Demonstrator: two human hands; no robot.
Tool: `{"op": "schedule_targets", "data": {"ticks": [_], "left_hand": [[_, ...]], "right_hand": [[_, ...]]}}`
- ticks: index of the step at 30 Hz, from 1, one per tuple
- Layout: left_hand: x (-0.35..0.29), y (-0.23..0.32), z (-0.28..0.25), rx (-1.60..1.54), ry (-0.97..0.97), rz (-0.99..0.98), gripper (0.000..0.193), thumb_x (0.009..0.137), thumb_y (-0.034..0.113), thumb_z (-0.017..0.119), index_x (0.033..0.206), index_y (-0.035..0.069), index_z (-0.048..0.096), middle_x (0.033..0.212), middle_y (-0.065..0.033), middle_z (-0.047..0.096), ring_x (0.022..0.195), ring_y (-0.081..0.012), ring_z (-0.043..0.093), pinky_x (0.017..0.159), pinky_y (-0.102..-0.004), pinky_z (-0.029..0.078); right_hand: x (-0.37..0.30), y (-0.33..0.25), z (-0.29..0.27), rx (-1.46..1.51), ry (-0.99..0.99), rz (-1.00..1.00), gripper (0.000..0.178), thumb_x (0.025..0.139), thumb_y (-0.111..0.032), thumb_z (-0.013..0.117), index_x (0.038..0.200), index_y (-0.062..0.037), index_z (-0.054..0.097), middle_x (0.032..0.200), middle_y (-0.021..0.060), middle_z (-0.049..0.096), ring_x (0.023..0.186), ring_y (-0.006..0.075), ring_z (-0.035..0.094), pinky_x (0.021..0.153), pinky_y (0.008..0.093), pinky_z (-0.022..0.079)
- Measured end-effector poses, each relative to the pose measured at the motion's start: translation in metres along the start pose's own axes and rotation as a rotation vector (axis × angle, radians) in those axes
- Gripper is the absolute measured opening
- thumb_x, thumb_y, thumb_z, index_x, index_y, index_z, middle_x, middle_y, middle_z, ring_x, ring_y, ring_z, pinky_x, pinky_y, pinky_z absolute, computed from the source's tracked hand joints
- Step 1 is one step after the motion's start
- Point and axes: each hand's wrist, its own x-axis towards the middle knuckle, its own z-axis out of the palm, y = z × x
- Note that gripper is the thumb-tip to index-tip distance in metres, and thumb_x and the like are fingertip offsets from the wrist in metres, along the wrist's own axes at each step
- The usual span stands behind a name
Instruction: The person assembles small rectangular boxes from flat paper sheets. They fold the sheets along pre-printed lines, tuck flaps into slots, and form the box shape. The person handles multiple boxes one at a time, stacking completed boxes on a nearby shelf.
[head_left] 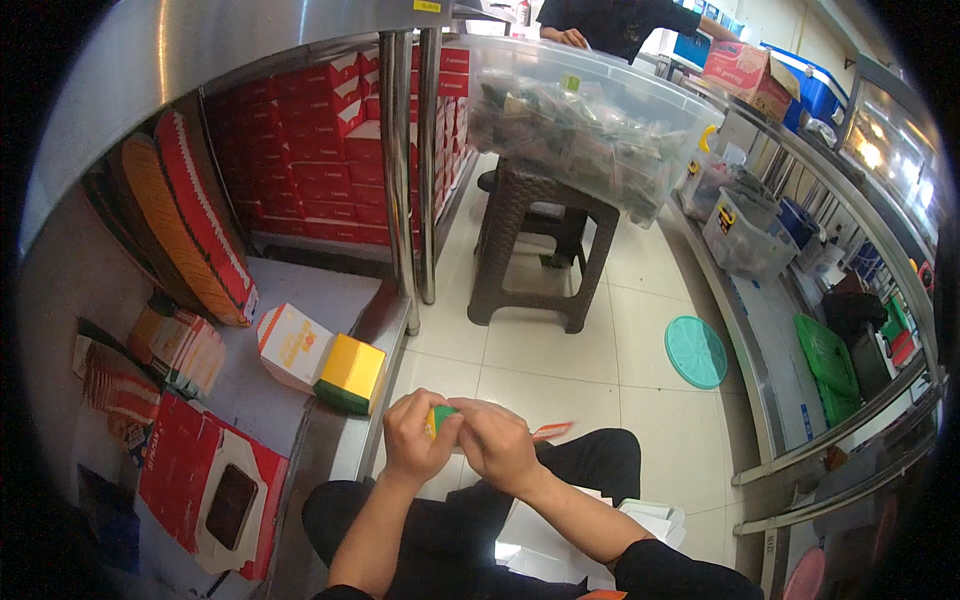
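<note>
Close together above my lap, my left hand [412, 442] and my right hand [497, 447] both have their fingers closed on a small yellow and green card piece [441, 420]. Most of that piece is hidden by the fingers, so its full shape does not show. An orange-red and white card edge [552, 431] sticks out to the right behind my right hand; whether that hand holds it, I cannot tell. Just left of my hands, a yellow and green carton [352, 372] stands on a low shelf beside a white and orange carton [295, 347].
A phone [232, 507] lies on a red box [180, 465] at lower left. Stacked red boxes [325, 150] fill the shelf behind metal legs. Ahead, a brown stool [545, 190] supports a clear tub [590, 125] of packets. A teal lid [696, 352] lies on the floor. Another person [620, 25] stands beyond.
</note>
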Motion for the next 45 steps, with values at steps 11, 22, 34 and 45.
{"op": "schedule_targets", "data": {"ticks": [11, 22, 34, 45], "left_hand": [[0.000, 0.009, 0.002, -0.061, -0.056, -0.114, 0.018, 0.088, 0.016, 0.067, 0.084, 0.001, 0.058, 0.074, -0.0149, 0.061, 0.069, -0.0306, 0.062, 0.062, -0.0392, 0.045], [-0.001, 0.010, 0.006, -0.074, -0.128, -0.180, 0.025, 0.087, 0.023, 0.069, 0.087, 0.000, 0.059, 0.076, -0.0174, 0.062, 0.070, -0.0327, 0.063, 0.063, -0.0393, 0.047], [-0.006, 0.002, 0.018, 0.104, 0.024, -0.108, 0.022, 0.088, 0.022, 0.068, 0.084, 0.001, 0.060, 0.076, -0.0173, 0.063, 0.070, -0.0368, 0.063, 0.062, -0.0432, 0.047], [-0.003, 0.003, 0.011, 0.051, -0.144, -0.123, 0.032, 0.093, 0.031, 0.059, 0.084, 0.001, 0.061, 0.074, -0.0183, 0.062, 0.070, -0.0397, 0.063, 0.061, -0.0453, 0.047]], "right_hand": [[-0.002, 0.010, -0.012, 0.126, -0.066, 0.058, 0.021, 0.081, 0.003, 0.065, 0.101, 0.0020, 0.061, 0.099, 0.0180, 0.067, 0.088, 0.0343, 0.067, 0.077, 0.0377, 0.054], [-0.006, 0.013, -0.016, 0.165, -0.108, 0.155, 0.023, 0.082, -0.004, 0.065, 0.104, 0.0012, 0.061, 0.102, 0.0191, 0.066, 0.094, 0.0372, 0.064, 0.083, 0.0409, 0.052], [-0.007, 0.002, -0.012, 0.032, 0.019, 0.243, 0.018, 0.079, -0.003, 0.065, 0.096, 0.0010, 0.060, 0.103, 0.0183, 0.064, 0.094, 0.0378, 0.063, 0.082, 0.0421, 0.051], [-0.008, 0.006, -0.009, -0.098, -0.049, 0.052, 0.020, 0.076, -0.001, 0.066, 0.096, -0.0002, 0.060, 0.091, 0.0145, 0.061, 0.084, 0.0350, 0.059, 0.074, 0.0428, 0.048]]}}
